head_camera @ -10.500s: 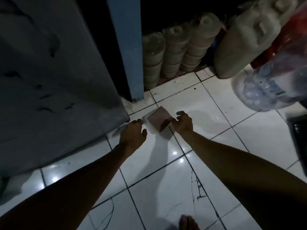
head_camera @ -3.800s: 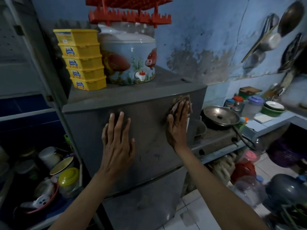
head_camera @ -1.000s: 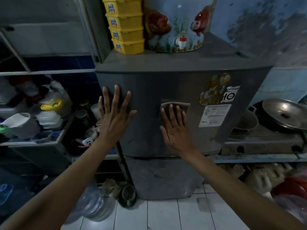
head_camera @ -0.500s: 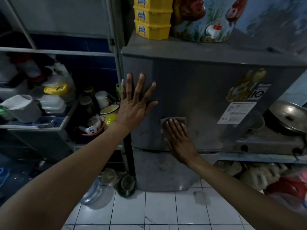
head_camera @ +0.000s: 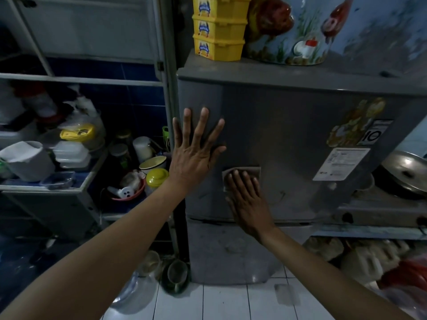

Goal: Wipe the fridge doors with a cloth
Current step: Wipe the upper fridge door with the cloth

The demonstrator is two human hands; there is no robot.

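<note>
Fingers [head_camera: 242,179] of the right hand [head_camera: 248,203] straight and flat, pressing a small greyish square cloth [head_camera: 253,171] against the upper grey metal fridge door [head_camera: 288,146], low on its left half. Most of the cloth hidden under the hand; only the top edge and corners showing. Left hand [head_camera: 195,153] spread wide, palm flat on the same door near its left edge, holding nothing. Lower fridge door [head_camera: 226,252] dim and smudged beneath, partly crossed by the right forearm. Stack of yellow plastic tubs [head_camera: 219,28] and a fish-painted ceramic water jar [head_camera: 288,31] on the fridge top, both cut off by the upper frame edge. Stickers [head_camera: 353,135] at the door's right side blurred, mostly unreadable. Compared with half a second earlier, cloth and right hand still low on the door, barely shifted; left hand likewise in place.
</note>
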